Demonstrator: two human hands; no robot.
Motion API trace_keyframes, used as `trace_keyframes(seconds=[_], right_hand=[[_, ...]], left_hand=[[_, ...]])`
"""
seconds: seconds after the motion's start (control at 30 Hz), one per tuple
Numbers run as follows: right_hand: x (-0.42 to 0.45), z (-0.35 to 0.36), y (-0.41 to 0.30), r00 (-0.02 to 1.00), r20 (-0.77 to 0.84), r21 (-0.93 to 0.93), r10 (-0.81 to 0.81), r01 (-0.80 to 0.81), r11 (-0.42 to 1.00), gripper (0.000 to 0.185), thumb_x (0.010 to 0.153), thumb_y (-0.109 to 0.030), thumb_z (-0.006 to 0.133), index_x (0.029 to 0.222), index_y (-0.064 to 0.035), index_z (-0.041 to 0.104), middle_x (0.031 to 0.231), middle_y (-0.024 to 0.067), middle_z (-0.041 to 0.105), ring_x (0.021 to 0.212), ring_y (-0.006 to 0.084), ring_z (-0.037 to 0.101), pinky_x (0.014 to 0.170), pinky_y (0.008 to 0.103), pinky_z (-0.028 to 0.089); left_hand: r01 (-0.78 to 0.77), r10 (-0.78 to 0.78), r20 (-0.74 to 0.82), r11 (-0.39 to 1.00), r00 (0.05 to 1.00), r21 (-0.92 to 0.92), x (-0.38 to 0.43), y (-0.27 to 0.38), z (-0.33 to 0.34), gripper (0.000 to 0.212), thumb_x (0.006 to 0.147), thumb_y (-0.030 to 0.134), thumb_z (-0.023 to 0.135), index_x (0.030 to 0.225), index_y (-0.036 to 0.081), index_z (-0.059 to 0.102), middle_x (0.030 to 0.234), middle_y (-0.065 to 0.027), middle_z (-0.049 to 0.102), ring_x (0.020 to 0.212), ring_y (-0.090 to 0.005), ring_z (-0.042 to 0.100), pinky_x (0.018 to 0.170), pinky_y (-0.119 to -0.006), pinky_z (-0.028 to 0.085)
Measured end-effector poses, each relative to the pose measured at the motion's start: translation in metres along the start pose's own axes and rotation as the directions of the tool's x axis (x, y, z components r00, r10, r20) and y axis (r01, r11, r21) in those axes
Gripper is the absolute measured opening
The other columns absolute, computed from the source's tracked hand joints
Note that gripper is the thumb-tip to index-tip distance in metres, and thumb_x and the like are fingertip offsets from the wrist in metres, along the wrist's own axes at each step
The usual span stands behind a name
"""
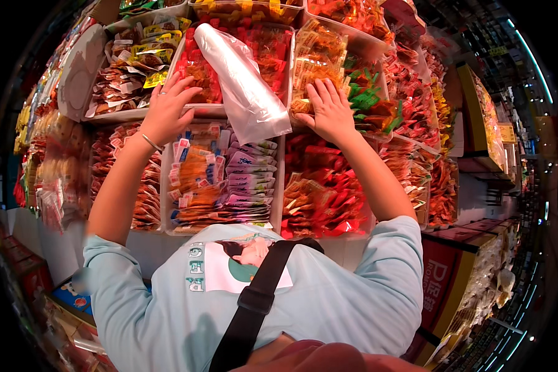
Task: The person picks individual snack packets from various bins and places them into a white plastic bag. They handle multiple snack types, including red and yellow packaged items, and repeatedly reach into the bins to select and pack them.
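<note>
My left hand [168, 108], with a ring and a bracelet at its wrist, is spread over the near left corner of a bin of red snack packets [196, 69]. My right hand [329, 108] lies palm down with fingers spread on orange-yellow snack packets [317, 44]. Between the hands, a roll of clear plastic bags [242, 79] lies slantwise across the red packets, its loose end over the bin's near rim. Neither hand touches the roll. Closer to my body, purple packets [249, 176] stand in a row beside orange packets [196, 167].
Plastic bins of dark red packets [328, 186], green packets [365, 95] and yellow-labelled packets [156, 53] surround the hands. A grey-white panel [79, 72] stands at the left. A red carton [439, 279] is at my lower right, and a yellow-edged display box [481, 116] stands farther right.
</note>
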State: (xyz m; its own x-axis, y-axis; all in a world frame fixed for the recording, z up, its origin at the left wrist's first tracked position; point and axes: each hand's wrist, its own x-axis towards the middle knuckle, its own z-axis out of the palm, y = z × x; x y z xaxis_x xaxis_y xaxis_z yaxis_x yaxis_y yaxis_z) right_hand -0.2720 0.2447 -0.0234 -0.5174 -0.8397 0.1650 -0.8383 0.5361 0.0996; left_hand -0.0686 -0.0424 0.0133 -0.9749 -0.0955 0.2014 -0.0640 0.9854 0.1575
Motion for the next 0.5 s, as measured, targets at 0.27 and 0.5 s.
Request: trace_keyframes(seconds=[0.27, 0.5], right_hand=[[-0.001, -0.005, -0.005, 0.979, -0.201, 0.1, 0.008, 0.012, 0.995, 0.077, 0.071, -0.058, 0.047, 0.129, -0.011, 0.027, 0.134, 0.0094, 0.025, 0.125, 0.0239, 0.018, 0.101, 0.0397, 0.013], [-0.002, -0.016, -0.006, 0.966, -0.253, 0.045, 0.045, -0.034, 0.998, 0.066, 0.077, -0.047, 0.047, 0.125, -0.0048, 0.031, 0.129, 0.0133, 0.032, 0.122, 0.0259, 0.025, 0.1, 0.0409, 0.015]], left_hand=[[-0.008, 0.008, 0.001, 1.0, 1.0, 0.009, -0.015, -0.002, 0.011, 0.035, 0.073, 0.018, 0.053, 0.107, 0.014, 0.049, 0.122, -0.0069, 0.04, 0.12, -0.0274, 0.028, 0.096, -0.049, 0.021], [0.097, -0.094, 0.032, 0.988, 0.995, -0.118, -0.032, -0.042, 0.026, 0.034, 0.073, 0.016, 0.051, 0.106, 0.008, 0.05, 0.118, -0.0116, 0.043, 0.115, -0.0297, 0.035, 0.094, -0.039, 0.028]])
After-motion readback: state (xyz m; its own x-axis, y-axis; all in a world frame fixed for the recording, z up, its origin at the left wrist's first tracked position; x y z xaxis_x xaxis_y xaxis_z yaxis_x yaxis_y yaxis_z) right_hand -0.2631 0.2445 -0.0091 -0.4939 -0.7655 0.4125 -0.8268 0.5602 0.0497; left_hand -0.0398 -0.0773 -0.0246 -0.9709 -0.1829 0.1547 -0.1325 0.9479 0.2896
